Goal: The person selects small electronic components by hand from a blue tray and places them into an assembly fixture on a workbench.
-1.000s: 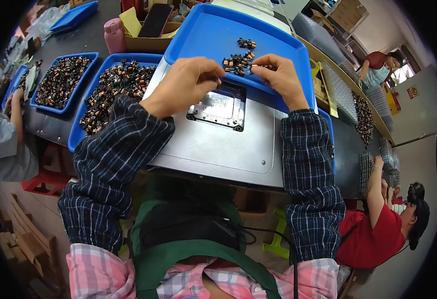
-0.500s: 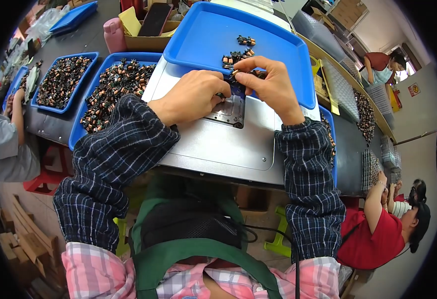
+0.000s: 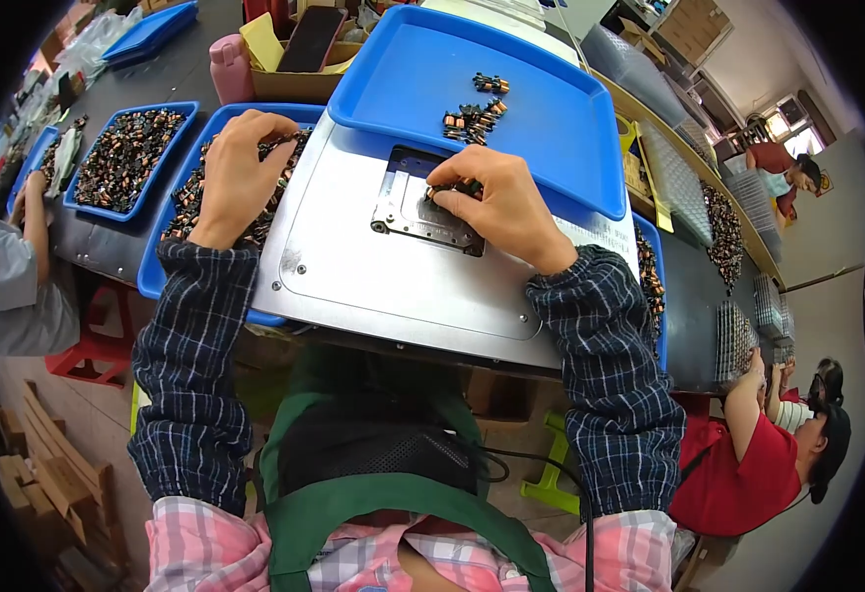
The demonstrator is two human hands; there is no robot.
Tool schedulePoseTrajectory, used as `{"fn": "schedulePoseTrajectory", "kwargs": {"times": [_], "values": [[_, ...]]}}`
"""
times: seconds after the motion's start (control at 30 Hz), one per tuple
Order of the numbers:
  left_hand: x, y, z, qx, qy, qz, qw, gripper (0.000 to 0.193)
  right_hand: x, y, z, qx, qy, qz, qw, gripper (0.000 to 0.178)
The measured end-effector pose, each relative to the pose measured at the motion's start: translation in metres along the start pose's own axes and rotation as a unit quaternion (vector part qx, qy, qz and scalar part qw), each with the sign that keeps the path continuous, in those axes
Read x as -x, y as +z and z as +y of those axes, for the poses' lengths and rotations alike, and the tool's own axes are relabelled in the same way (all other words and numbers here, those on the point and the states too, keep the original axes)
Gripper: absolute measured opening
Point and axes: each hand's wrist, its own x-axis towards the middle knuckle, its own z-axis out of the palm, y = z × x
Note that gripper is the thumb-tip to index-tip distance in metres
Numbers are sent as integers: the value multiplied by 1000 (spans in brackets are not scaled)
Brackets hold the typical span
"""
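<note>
My right hand (image 3: pixel 496 202) is over the metal fixture (image 3: pixel 414 222) set in the silver work plate. Its thumb and fingers pinch a small dark part with copper winding, a coil (image 3: pixel 466 186), mostly hidden by the fingers. My left hand (image 3: pixel 237 178) is at the blue tray (image 3: pixel 154 259) on the left, above a heap of similar coils (image 3: pixel 188 202). Thumb and forefinger are bent and slightly apart, their tips at the heap. Beyond the fixture, a large blue tray (image 3: pixel 541 109) holds a small group of coils (image 3: pixel 472 120).
The silver plate (image 3: pixel 393 296) spans the space before me. Further left stands another blue tray of coils (image 3: pixel 126 158). A pink bottle (image 3: pixel 230 69) and a cardboard box with a phone (image 3: pixel 312 39) are behind. Co-workers sit at both sides; one wears red (image 3: pixel 748 474).
My left hand has left the fixture and moved left to the heap of coils. My right hand has come down from the large tray's near edge to the fixture with a coil.
</note>
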Motion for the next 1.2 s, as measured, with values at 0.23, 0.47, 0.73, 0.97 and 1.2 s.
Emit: {"fn": "schedulePoseTrajectory", "kwargs": {"times": [0.23,0.47,0.73,0.97,1.2], "values": [[-35,27,30,10,158,-48,986,18,0,1,3,34,-8,-15,999,14],[-72,99,48,52,193,-144,969,23,-5,-5,12,-134,29,32,990,10],[-68,102,50,28,132,-121,983,21,-12,-53,28,-561,180,260,765,12],[-68,86,51,27,80,-146,986,12,-41,-50,67,-133,236,172,947,22],[-60,81,58,24,137,-50,989,23,-60,-42,74,82,231,101,964,28]]}}
